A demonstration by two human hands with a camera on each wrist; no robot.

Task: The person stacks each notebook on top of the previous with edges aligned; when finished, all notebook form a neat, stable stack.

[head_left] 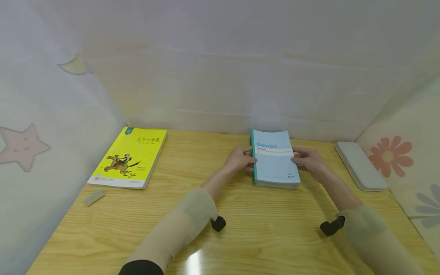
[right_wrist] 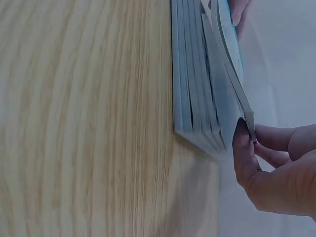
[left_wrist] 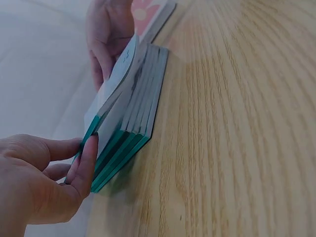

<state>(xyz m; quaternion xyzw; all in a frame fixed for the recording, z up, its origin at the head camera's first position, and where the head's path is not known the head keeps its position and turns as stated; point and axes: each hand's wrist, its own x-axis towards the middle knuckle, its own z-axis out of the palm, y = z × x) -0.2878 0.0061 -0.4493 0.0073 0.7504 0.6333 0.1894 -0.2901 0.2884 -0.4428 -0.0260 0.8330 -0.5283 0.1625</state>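
A light blue notebook (head_left: 275, 160) with a teal spine and "Gambit" on its cover tops a stack of similar notebooks (left_wrist: 140, 106). My left hand (head_left: 238, 159) pinches its spine edge between thumb and fingers. At the opposite edge, my right hand (head_left: 310, 162) pinches the same notebook. Both wrist views show it raised a little and bowed, with a gap between it and the notebooks below. The rest of the stack (right_wrist: 195, 84) lies on the table, untouched by the fingertips in view.
A yellow book (head_left: 128, 156) with a horse-and-rider picture lies at the left, with a small greyish eraser-like block (head_left: 94, 198) in front of it. A white flat case (head_left: 361, 166) lies near the right wall. Cloth walls border the wooden table (head_left: 192, 164).
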